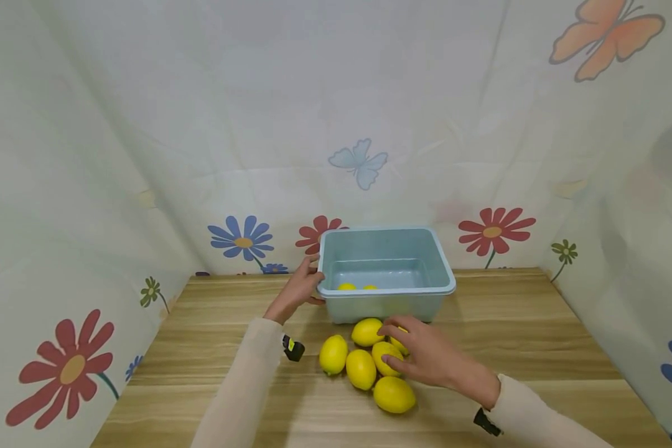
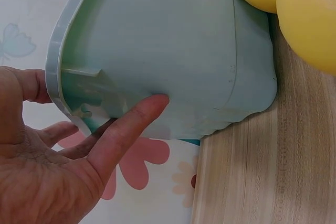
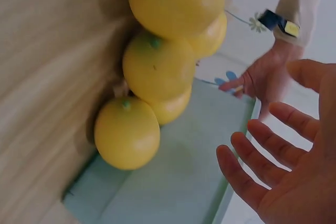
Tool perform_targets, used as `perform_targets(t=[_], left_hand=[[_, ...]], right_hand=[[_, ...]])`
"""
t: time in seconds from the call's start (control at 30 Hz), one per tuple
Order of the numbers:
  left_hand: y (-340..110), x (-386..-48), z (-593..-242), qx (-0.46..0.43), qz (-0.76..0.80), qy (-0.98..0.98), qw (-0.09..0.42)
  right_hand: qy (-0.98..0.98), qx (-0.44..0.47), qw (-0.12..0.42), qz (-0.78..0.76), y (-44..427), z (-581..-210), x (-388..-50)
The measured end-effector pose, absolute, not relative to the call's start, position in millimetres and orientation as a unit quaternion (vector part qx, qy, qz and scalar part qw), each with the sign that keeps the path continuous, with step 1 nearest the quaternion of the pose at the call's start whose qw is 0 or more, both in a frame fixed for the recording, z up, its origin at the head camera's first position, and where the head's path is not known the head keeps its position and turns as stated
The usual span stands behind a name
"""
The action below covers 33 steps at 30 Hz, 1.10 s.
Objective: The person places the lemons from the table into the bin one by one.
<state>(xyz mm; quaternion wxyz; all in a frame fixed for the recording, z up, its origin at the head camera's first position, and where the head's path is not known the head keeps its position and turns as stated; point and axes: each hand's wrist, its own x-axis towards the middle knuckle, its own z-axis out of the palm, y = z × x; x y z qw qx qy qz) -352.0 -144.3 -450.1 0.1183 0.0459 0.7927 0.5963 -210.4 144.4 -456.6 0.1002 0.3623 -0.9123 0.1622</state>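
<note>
A pale blue-green plastic bin stands on the table, with two lemons visible inside. My left hand grips its left rim. In the left wrist view, the fingers of that hand lie around the rim, one of them extended along the bin's outer wall. Several yellow lemons lie clustered before the bin. Over the right side of this cluster is my right hand, fingers spread and loosely bent. The right wrist view shows this hand holding nothing, apart from the lemons. It partly hides one lemon.
The wood-grain table extends to both sides of the bin. Behind it and along the sides hangs a pale curtain printed with flowers and butterflies. The bin stands close to the back curtain.
</note>
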Motion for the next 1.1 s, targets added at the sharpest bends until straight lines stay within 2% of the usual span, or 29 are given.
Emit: perform_targets(t=[0.2, 0.33, 0.63, 0.9, 1.1], left_hand=[[-144.6, -351.8, -450.5, 0.047, 0.598, 0.791, 0.119], [-144.8, -351.1, -451.1, 0.054, 0.596, 0.793, 0.115], [-144.3, -351.3, -450.8, 0.056, 0.592, 0.796, 0.115], [-144.1, -351.1, -449.7, 0.058, 0.591, 0.796, 0.115], [-144.2, -350.4, -450.8, 0.054, 0.597, 0.793, 0.113]], right_hand=[[-0.910, 0.387, 0.023, 0.151, 139.9, -468.1, -198.7], [-0.902, 0.408, 0.003, 0.139, 136.2, -477.6, -193.1], [-0.895, 0.425, 0.012, 0.136, 134.3, -493.3, -187.4], [-0.892, 0.436, 0.041, 0.109, 135.9, -502.6, -186.3], [-0.881, 0.455, 0.083, 0.099, 138.2, -509.1, -184.7]])
